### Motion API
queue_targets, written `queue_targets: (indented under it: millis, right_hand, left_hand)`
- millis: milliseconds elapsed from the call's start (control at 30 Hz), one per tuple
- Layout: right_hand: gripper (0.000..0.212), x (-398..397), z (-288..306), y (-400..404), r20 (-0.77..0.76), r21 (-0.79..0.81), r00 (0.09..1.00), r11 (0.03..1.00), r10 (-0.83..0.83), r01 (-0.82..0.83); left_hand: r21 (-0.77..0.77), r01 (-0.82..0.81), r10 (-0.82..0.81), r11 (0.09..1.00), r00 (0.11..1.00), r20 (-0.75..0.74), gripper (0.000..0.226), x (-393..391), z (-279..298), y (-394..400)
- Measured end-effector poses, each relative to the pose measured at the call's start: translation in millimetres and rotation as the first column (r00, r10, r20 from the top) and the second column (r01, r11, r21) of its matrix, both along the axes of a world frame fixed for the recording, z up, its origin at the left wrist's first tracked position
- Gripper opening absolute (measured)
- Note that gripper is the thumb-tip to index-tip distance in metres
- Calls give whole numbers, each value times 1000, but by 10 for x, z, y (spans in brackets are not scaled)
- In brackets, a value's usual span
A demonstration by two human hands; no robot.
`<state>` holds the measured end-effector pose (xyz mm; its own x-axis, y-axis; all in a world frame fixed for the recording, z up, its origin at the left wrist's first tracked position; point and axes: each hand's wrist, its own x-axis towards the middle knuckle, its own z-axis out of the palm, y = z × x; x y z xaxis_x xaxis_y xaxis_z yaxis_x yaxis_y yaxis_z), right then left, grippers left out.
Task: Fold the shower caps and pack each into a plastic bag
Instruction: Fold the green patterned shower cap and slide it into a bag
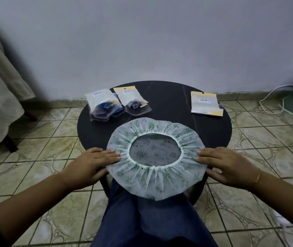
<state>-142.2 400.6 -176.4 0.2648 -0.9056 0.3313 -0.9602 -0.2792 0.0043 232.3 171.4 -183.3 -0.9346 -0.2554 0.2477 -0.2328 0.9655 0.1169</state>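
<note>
A: The left hand (95, 162) lies flat, fingers straight, their tips pressing the left rim of the shower cap (155, 182). It is holding nothing, only pinning the edge down.

B: Why pin it?

A: My guess is the elastic ring would pull the cap back into a pucker, so both sides are held spread before the first fold. Beyond that hand, farther from the person, sit two packed bags (104, 106) with blue caps inside them, overlapping one another on the round dark table (170, 104). They look like finished work, set out of the way.

B: And the cap itself?

A: Between the two hands, opening upward, flat on the near part of the table, with its near edge hanging off over the person's lap.

B: The other side?

A: The right hand (229, 166) mirrors the left: fingers straight, tips resting on the right rim, gripping nothing. Beyond it lies an empty plastic bag (205, 104), probably waiting for this cap. Folding has not begun, as far as I can judge.
</note>
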Motion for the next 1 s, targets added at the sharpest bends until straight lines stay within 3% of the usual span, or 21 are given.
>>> queue_targets:
  millis: [100,200,267,367,433,533,700,1000]
  right_hand:
    - [48,27,-21,-28,125,-28,990,997,-70,74]
    - [50,60,-62,-76,367,-14,911,978,-189,208]
    - [50,83,-66,-118,475,23,844,962,-248,271]
    - [62,160,2,-177,583,67,747,936,-319,347]
    - [42,206,42,-224,666,125,643,906,-378,404]
    - [13,224,58,-316,751,195,510,879,-419,435]
    - [16,225,62,-411,778,214,429,835,-459,506]
    - [21,239,60,-591,704,261,395,732,-590,629]
  left_hand:
    - [197,-108,127,975,988,-89,38,-12,44,45]
    - [353,-202,269,914,951,-154,28,-69,90,92]
    - [452,-250,363,856,914,-182,17,-137,131,129]
    - [635,-281,517,720,828,-220,20,-224,165,152]
    - [702,-299,592,647,777,-215,24,-271,163,134]
    - [739,-324,655,591,728,-205,32,-330,157,102]
    - [754,-390,746,528,637,-193,45,-444,113,48]
    - [632,-627,850,454,517,-98,52,-633,152,-29]
